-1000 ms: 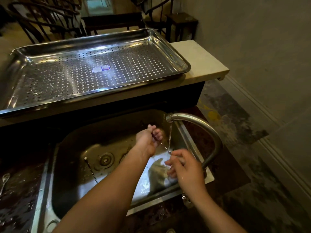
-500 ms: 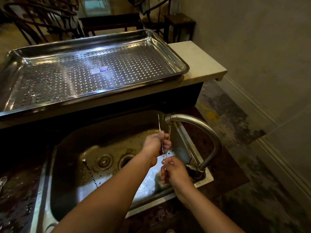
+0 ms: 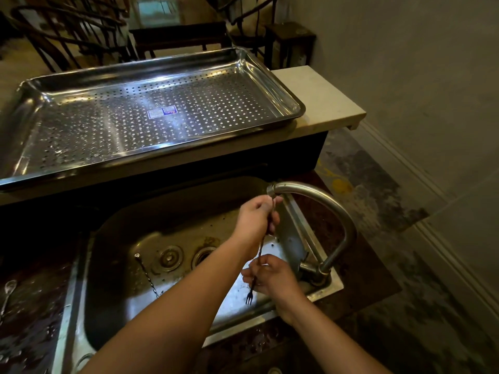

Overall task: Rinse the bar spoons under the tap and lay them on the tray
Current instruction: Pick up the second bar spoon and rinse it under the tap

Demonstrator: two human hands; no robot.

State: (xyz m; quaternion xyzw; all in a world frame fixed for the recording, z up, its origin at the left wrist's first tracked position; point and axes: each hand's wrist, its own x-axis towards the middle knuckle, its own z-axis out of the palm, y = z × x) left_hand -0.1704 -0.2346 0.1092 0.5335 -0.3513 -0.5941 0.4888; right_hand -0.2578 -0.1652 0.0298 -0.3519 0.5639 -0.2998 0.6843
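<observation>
A twisted bar spoon (image 3: pixel 259 251) with a fork end hangs nearly upright under the tap spout (image 3: pixel 272 190), fork tip down. My left hand (image 3: pixel 256 220) grips its upper part just below the spout. Lower down, my right hand (image 3: pixel 272 279) pinches the shaft above the fork. A second bar spoon (image 3: pixel 147 276) lies in the steel sink (image 3: pixel 113 255). A third spoon (image 3: pixel 8 292) rests on the wet counter at far left. The perforated steel tray (image 3: pixel 81 76) sits on the raised ledge behind the sink, with nothing on it.
The curved tap (image 3: pixel 337 217) arches over the sink's right side. A pale stone ledge (image 3: pixel 324 98) carries the tray. Two drains (image 3: pixel 170 257) sit in the sink floor. Dark chairs and a table stand beyond the ledge; a wall runs along the right.
Both hands turned the spoon from slanted to nearly upright under the spout. My left hand rose to the spout, and the fork end now points down past my right hand.
</observation>
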